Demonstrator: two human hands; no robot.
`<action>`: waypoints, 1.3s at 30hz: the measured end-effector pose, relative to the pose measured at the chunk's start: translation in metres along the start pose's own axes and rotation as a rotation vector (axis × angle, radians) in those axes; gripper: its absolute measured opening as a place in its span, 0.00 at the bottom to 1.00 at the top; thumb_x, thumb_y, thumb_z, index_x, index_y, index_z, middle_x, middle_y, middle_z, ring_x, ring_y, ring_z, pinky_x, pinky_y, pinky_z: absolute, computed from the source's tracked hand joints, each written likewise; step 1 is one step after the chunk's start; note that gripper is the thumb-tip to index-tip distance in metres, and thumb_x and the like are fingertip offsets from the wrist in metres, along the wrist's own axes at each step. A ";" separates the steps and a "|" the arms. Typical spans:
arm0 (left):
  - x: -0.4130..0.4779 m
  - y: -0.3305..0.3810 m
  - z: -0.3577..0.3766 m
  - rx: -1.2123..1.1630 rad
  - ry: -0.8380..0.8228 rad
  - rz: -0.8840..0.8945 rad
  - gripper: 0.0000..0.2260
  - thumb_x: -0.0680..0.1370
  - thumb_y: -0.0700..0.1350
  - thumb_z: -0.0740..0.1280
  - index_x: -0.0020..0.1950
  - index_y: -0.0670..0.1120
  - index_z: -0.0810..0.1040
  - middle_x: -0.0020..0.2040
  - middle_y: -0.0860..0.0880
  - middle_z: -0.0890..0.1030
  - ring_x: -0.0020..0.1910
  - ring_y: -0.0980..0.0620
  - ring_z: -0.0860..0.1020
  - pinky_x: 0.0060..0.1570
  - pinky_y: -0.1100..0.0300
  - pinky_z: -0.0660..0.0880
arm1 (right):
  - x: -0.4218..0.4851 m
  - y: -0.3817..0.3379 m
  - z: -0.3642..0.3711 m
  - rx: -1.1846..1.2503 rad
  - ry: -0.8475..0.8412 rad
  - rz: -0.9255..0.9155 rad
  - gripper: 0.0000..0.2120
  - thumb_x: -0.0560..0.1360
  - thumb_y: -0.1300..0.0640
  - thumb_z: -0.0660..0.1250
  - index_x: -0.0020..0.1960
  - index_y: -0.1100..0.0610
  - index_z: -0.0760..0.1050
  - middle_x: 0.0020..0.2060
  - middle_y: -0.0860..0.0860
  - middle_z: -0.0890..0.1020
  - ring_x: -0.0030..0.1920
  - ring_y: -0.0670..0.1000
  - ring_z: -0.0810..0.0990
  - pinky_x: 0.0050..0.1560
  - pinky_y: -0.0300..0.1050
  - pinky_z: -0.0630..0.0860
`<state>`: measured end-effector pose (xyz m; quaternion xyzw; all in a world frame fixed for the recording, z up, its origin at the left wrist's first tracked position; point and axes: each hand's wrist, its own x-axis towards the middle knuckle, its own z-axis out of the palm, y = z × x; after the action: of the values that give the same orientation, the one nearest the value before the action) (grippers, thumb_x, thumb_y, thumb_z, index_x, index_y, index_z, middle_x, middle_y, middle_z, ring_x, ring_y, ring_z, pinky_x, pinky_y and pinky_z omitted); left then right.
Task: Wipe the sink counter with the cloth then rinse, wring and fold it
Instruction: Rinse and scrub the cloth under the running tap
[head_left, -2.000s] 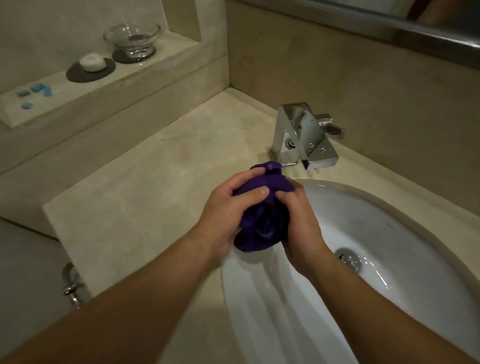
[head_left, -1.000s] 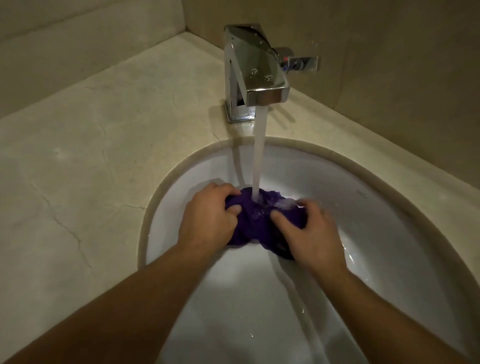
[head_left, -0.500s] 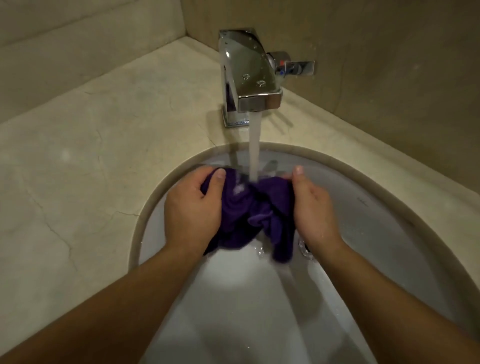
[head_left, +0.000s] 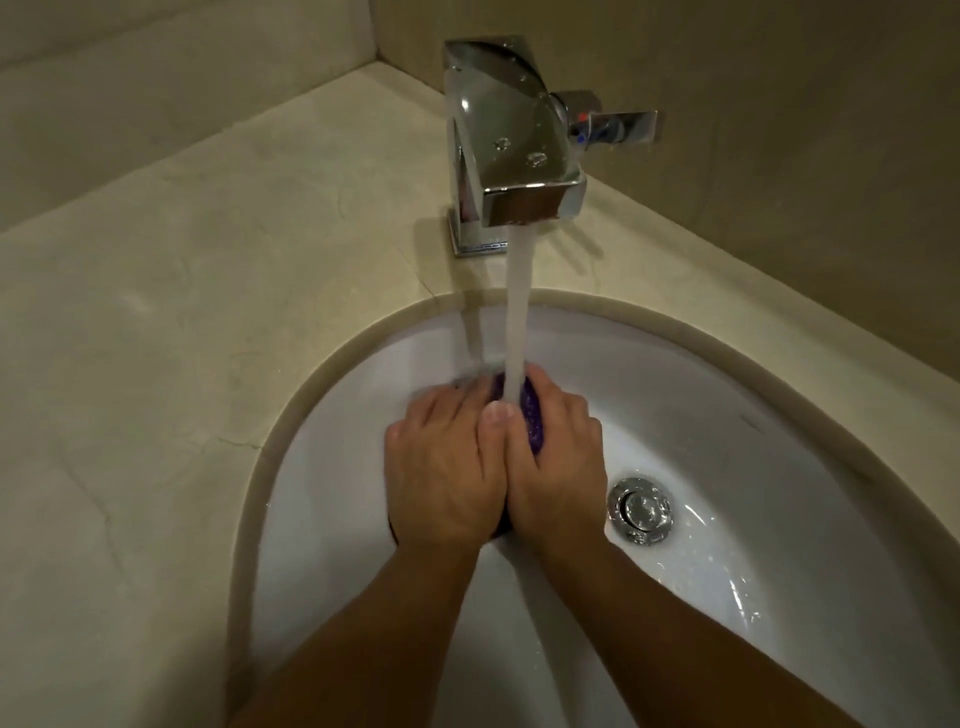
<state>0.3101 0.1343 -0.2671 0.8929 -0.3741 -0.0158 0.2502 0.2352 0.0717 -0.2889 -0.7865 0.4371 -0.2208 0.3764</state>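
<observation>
A purple cloth is bunched between both my hands inside the white sink. Only a thin strip of it shows between my thumbs. My left hand grips it from the left and my right hand grips it from the right, the two pressed side by side. Water runs from the chrome faucet in a steady stream straight onto the cloth. The beige stone counter surrounds the basin.
The chrome drain plug lies just right of my right hand at the basin's bottom. The faucet's lever handle sticks out to the right. Beige walls close in behind and to the right.
My hands have closed together around the cloth, squeezing it into a tight ball under the stream. Earlier the cloth hung loose and spread between them. Two seconds ago the tap was off.
</observation>
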 end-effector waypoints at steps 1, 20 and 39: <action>0.000 0.000 0.003 0.034 -0.011 -0.011 0.26 0.84 0.57 0.43 0.62 0.52 0.80 0.56 0.52 0.83 0.59 0.50 0.77 0.56 0.51 0.74 | 0.002 0.003 0.003 -0.019 0.022 0.010 0.31 0.76 0.31 0.48 0.73 0.42 0.68 0.60 0.47 0.76 0.58 0.49 0.73 0.52 0.45 0.70; 0.022 0.019 0.020 0.233 -0.182 -0.075 0.26 0.82 0.59 0.48 0.48 0.49 0.82 0.42 0.49 0.84 0.45 0.48 0.77 0.50 0.52 0.67 | 0.032 0.009 -0.018 -0.353 -0.091 0.231 0.18 0.82 0.37 0.50 0.56 0.45 0.73 0.45 0.50 0.83 0.49 0.58 0.81 0.49 0.50 0.75; 0.001 -0.009 0.005 -0.222 0.105 0.029 0.13 0.78 0.42 0.64 0.62 0.45 0.77 0.60 0.48 0.78 0.58 0.51 0.75 0.59 0.62 0.71 | 0.018 0.012 -0.020 0.137 0.095 0.036 0.14 0.79 0.47 0.61 0.63 0.47 0.74 0.53 0.47 0.75 0.50 0.48 0.77 0.52 0.44 0.75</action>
<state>0.3153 0.1370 -0.2751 0.8538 -0.3695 -0.0065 0.3667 0.2249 0.0447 -0.2855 -0.7396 0.4521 -0.2806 0.4122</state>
